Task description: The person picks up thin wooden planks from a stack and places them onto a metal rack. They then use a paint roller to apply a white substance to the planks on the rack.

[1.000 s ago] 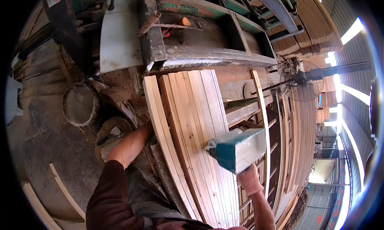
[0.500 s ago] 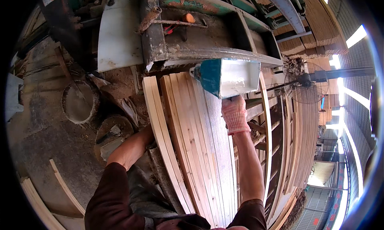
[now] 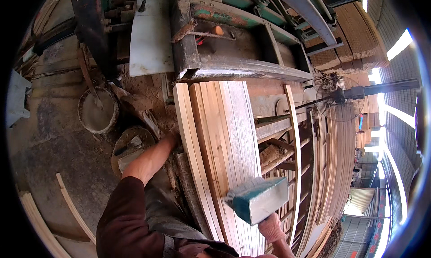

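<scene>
We see a row of pale wooden boards (image 3: 224,155) lying side by side and running away from us toward a big, worn green machine (image 3: 233,38). Our right hand (image 3: 270,226), in a pinkish work glove, is at the near end of the boards, toward their right edge. Its fingers are closed around the base of a teal box-shaped tool (image 3: 258,199) with a whitish face, which sits right over the boards; the motion blur keeps us from telling whether it touches the wood. Our left hand (image 3: 173,134) reaches to the left edge of the boards, about midway along them. It is tucked against the outermost board, and we cannot tell how its fingers are set, since the wood hides them. Left of the boards, on the dusty floor, stands a round bucket (image 3: 98,111) of grey stuff, with a smaller dirty tub (image 3: 131,146) nearer to the boards. Beyond the right edge of the boards stands a fan (image 3: 339,94).
</scene>
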{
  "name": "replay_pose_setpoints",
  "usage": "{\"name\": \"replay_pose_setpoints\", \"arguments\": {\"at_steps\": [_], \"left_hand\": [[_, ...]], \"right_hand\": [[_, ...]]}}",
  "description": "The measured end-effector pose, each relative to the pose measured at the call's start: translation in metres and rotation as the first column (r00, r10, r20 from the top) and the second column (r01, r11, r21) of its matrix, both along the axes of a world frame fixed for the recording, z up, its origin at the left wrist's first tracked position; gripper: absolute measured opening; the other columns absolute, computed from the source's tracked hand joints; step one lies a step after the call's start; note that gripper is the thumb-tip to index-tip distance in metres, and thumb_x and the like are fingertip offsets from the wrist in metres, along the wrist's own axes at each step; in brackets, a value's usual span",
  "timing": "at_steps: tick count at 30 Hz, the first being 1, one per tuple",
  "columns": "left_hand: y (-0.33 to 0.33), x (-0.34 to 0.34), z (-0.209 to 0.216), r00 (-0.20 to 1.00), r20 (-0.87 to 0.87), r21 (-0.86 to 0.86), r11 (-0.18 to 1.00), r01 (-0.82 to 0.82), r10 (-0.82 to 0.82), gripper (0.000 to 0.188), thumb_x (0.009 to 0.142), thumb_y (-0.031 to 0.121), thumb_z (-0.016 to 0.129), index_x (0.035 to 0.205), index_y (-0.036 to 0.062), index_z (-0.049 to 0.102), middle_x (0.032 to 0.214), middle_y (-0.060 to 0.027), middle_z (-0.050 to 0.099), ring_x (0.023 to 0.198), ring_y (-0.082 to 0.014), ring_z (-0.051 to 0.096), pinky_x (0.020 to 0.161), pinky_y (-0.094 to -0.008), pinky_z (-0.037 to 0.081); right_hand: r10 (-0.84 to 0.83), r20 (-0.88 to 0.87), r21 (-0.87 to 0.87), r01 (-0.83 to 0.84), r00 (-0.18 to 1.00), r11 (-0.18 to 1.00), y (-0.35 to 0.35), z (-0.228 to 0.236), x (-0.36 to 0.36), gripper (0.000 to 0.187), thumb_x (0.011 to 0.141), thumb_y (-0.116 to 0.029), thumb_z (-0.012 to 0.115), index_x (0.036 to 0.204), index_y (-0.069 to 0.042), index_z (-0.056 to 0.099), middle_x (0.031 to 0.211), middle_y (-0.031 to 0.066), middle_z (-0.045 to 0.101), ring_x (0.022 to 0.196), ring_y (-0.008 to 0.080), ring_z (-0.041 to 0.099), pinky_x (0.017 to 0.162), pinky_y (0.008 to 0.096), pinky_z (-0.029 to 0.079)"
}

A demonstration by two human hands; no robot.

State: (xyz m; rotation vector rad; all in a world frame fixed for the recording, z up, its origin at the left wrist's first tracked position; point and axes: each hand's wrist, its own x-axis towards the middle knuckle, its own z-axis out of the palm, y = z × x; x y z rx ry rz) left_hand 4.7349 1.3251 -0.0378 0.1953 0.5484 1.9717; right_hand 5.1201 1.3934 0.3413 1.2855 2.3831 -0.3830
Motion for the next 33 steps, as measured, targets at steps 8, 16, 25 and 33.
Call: {"name": "replay_pose_setpoints", "arguments": {"at_steps": [8,16,25,33], "left_hand": [[0.003,0.007,-0.009,1.0,-0.014,0.031,0.999,-0.017,0.017,0.045,0.108,0.048,0.047,0.134,0.014,0.062,0.124,-0.0062,0.07,0.117,-0.0256,0.064,0.101,-0.0453,0.052],[0.001,0.007,-0.005,0.998,-0.063,0.099,0.995,-0.017,0.024,0.045,0.108,0.047,0.046,0.135,0.0141,0.061,0.125,-0.0061,0.07,0.116,-0.0259,0.065,0.1,-0.0452,0.053],[-0.009,-0.001,0.009,0.962,0.263,0.07,0.993,-0.094,0.073,0.045,0.109,0.044,0.045,0.14,0.0139,0.058,0.129,-0.0058,0.069,0.115,-0.0261,0.066,0.1,-0.044,0.054],[0.006,-0.004,-0.088,0.573,-0.784,-0.081,0.876,-0.475,0.238,0.043,0.112,0.039,0.043,0.144,0.013,0.057,0.137,-0.0071,0.064,0.118,-0.0237,0.064,0.1,-0.041,0.055]], "right_hand": [[0.188,-0.369,0.176,-0.13,0.91,0.976,0.042,-0.053,-0.13,0.029,0.092,-0.023,0.068,0.112,-0.005,0.075,0.098,0.0274,0.073,0.099,0.0432,0.073,0.081,0.0493,0.06],[0.309,-0.464,0.231,-0.223,0.83,0.947,0.085,-0.102,-0.345,0.048,0.102,-0.045,0.056,0.121,-0.003,0.065,0.111,0.0298,0.07,0.108,0.0495,0.065,0.088,0.0555,0.056],[0.12,-0.281,0.027,-0.117,0.952,0.993,0.025,-0.068,-0.128,0.037,0.098,-0.017,0.061,0.131,0.0,0.062,0.092,0.0212,0.075,0.07,0.0231,0.075,0.06,0.0379,0.059],[0.213,-0.358,-0.009,-0.232,0.909,0.973,-0.01,-0.028,-0.118,0.029,0.092,-0.02,0.066,0.115,-0.005,0.076,0.103,0.0265,0.074,0.104,0.04,0.073,0.084,0.0462,0.059]]}}
